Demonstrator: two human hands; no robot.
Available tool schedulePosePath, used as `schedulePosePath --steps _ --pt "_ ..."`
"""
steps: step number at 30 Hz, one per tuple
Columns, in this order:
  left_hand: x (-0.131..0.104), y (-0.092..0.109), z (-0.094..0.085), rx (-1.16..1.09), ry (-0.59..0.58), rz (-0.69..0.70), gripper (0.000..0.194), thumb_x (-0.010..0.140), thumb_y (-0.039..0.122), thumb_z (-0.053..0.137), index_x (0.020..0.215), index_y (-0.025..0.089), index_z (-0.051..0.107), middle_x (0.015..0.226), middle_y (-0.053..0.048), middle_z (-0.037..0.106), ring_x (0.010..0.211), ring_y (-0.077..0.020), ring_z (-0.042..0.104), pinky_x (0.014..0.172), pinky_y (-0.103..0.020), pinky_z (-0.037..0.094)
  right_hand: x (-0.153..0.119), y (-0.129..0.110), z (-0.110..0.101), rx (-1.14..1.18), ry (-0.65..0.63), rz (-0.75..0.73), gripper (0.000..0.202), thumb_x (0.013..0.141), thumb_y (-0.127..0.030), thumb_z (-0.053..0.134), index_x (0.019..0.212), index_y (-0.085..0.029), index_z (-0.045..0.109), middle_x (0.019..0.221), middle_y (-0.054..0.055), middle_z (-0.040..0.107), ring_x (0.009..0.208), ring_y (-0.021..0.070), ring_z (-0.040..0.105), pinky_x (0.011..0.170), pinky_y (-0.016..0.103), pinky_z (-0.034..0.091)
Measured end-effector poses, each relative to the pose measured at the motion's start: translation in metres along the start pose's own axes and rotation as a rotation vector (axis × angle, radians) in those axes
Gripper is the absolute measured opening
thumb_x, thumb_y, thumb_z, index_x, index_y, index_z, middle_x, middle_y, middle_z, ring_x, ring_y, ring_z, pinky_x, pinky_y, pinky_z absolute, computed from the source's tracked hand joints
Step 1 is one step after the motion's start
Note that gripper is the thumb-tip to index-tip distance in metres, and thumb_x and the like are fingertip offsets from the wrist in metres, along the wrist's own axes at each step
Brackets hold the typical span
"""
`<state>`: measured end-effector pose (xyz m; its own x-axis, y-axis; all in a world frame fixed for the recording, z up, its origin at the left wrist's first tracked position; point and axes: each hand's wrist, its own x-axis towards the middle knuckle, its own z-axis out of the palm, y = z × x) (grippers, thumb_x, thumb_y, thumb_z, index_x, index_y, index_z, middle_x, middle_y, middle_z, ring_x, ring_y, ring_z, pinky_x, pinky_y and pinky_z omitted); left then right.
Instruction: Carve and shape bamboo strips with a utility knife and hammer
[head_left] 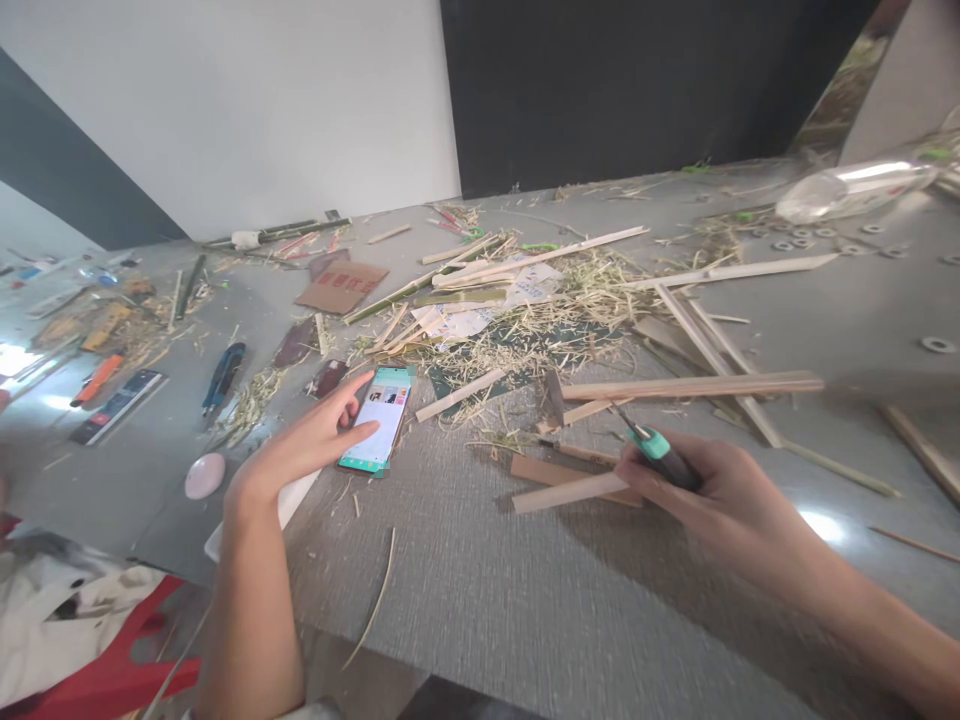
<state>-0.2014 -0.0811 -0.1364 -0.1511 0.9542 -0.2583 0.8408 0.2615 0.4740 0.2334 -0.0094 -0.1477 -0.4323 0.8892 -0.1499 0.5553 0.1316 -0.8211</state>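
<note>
My left hand [334, 425] is at a smartphone [384, 420] with a lit screen. Its thumb reaches over the screen and its index finger is at the upper left edge; the fingers are apart. In my right hand [712, 490] is a tool with a green-and-black handle [660, 455], its thin metal tip pointing up and left. A flat pale wood strip [566, 492] runs under that hand's fingertips; I cannot tell whether they touch it. Just beyond lie a brown strip [540, 470], a wooden-handled tool [577, 452] and a long split bamboo strip [697, 386].
Shavings [517, 350] and bamboo strips litter the table's middle. Cardboard [343, 287], a blue cutter [223, 375], an orange-handled tool [99, 380] and a pale pink oval object [205, 475] lie left. A plastic bottle [847, 190] and several metal washers [937, 345] lie right. A red stool [112, 660] stands lower left.
</note>
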Motion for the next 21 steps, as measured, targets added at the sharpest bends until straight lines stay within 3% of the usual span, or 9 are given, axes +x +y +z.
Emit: schedulePosePath --steps 3,9,14,21 --pt "-0.002 -0.003 -0.001 0.009 -0.014 0.013 0.081 0.097 0.06 0.056 0.167 0.03 0.028 0.115 -0.007 0.06 0.097 -0.0241 0.06 0.084 -0.036 0.05 0.0 0.003 0.001 0.01 -0.071 0.02 0.05 0.097 -0.065 0.056 0.072 -0.022 0.047 0.069 -0.003 0.031 0.062 0.0143 0.032 0.053 0.028 0.026" --pt "-0.004 -0.011 -0.003 0.024 -0.022 0.039 0.084 0.095 0.063 0.06 0.167 0.031 0.03 0.119 -0.009 0.061 0.109 -0.0279 0.061 0.095 -0.042 0.049 0.001 0.009 0.003 0.013 -0.054 0.031 0.051 0.096 -0.065 0.058 0.07 -0.023 0.046 0.068 -0.003 0.029 0.06 0.0134 0.029 0.051 0.028 0.022" --pt "-0.004 -0.009 -0.003 0.054 -0.047 0.038 0.099 0.087 0.065 0.069 0.168 0.029 0.026 0.13 -0.012 0.059 0.113 -0.0312 0.06 0.098 -0.044 0.048 0.001 0.004 0.003 0.023 -0.066 0.056 0.052 0.096 -0.066 0.057 0.071 -0.022 0.046 0.069 -0.003 0.029 0.061 0.0134 0.03 0.052 0.029 0.023" --pt "-0.001 -0.017 -0.001 0.065 -0.043 0.042 0.107 0.083 0.06 0.077 0.169 0.034 0.021 0.126 -0.009 0.06 0.111 -0.03 0.062 0.098 -0.043 0.049 0.0 0.002 0.006 0.043 -0.019 -0.011 0.05 0.096 -0.064 0.057 0.07 -0.022 0.046 0.067 -0.002 0.028 0.059 0.0127 0.028 0.051 0.027 0.023"
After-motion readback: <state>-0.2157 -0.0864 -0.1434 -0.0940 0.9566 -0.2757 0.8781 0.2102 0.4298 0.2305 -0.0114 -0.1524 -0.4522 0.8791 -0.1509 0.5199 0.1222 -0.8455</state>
